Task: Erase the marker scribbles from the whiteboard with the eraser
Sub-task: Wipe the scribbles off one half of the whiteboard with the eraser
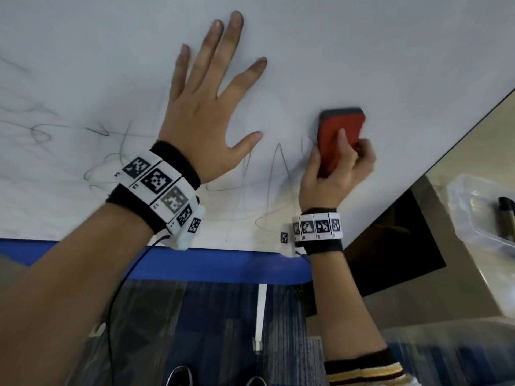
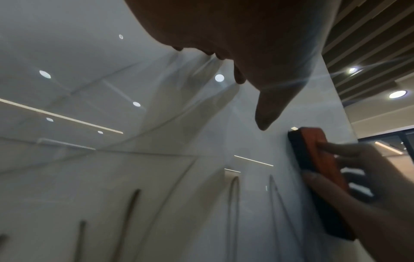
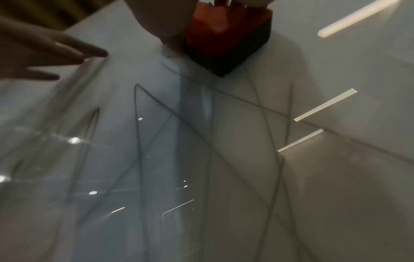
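A white whiteboard [image 1: 362, 51] fills the head view, with thin dark marker scribbles [image 1: 276, 174] across its lower part and further left [image 1: 41, 132]. My left hand [image 1: 206, 107] lies flat on the board with fingers spread, holding nothing. My right hand [image 1: 337, 162] grips a red eraser [image 1: 338, 132] with a dark felt side pressed against the board, just right of the zigzag lines. In the left wrist view the eraser [image 2: 322, 170] sits on the board [image 2: 89, 186] beside my left thumb. The right wrist view shows the eraser [image 3: 224, 39] above crossing scribbles [image 3: 170, 113].
A blue strip [image 1: 223, 263] runs along the board's bottom edge. The board's right edge [image 1: 446, 151] slants down. Beyond it stands a clear plastic box [image 1: 482, 215] holding a dark marker [image 1: 505, 215]. Dark carpet and shoe tips show below.
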